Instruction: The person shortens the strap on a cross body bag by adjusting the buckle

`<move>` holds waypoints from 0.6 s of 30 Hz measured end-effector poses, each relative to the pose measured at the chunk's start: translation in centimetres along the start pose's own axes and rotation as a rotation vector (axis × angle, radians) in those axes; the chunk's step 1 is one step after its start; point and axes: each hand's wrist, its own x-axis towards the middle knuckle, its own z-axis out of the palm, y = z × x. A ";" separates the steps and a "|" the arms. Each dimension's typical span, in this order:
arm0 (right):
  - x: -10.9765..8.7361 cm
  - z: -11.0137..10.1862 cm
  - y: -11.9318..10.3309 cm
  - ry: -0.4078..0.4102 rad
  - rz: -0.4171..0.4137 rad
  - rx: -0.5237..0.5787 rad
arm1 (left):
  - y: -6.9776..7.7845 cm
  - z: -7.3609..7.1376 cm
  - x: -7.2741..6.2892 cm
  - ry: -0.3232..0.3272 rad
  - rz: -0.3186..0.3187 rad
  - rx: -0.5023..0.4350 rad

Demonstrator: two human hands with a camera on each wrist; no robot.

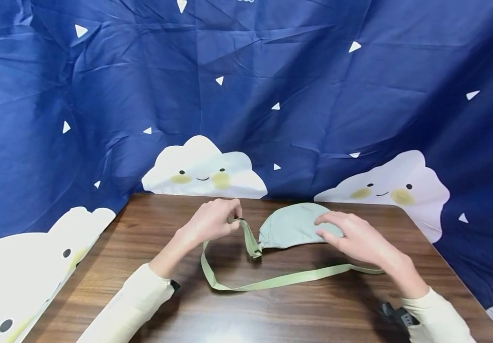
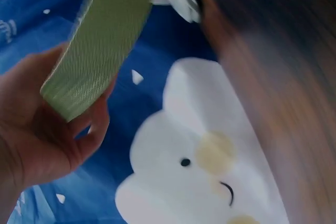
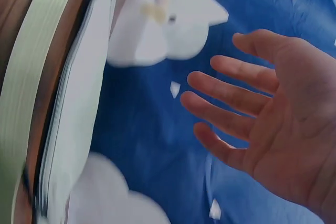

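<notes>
A pale mint half-moon bag lies near the far edge of the table, its green strap looping toward the front. My left hand pinches a raised part of the strap, left of the bag. In the left wrist view, the green webbing runs up from the curled fingers. My right hand hovers at the right end of the bag, overlapping it in the head view. Its fingers are spread and hold nothing in the right wrist view, with the bag off to one side.
The brown wooden table carries the bag and strap. A blue curtain with white triangles and smiling clouds hangs behind and beside it. Dark wrist devices show at the cream sleeves.
</notes>
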 end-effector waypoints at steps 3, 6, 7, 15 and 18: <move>0.9 1.3 -2.5 0.045 -0.035 0.028 | 1.3 -0.4 0.4 0.111 -0.071 -0.060; 1.9 3.5 -5.4 0.059 -0.049 0.114 | 2.4 -0.7 0.8 0.193 -0.117 -0.113; 2.2 4.4 -6.4 0.032 -0.042 0.190 | 2.8 -0.7 0.9 0.216 -0.124 -0.126; 5.2 8.1 -10.2 -0.208 0.402 1.209 | 7.4 -0.9 -0.4 0.487 -0.001 -0.002; 5.7 7.6 -9.8 -0.170 0.506 1.435 | 8.7 -0.8 -1.0 0.520 0.116 0.098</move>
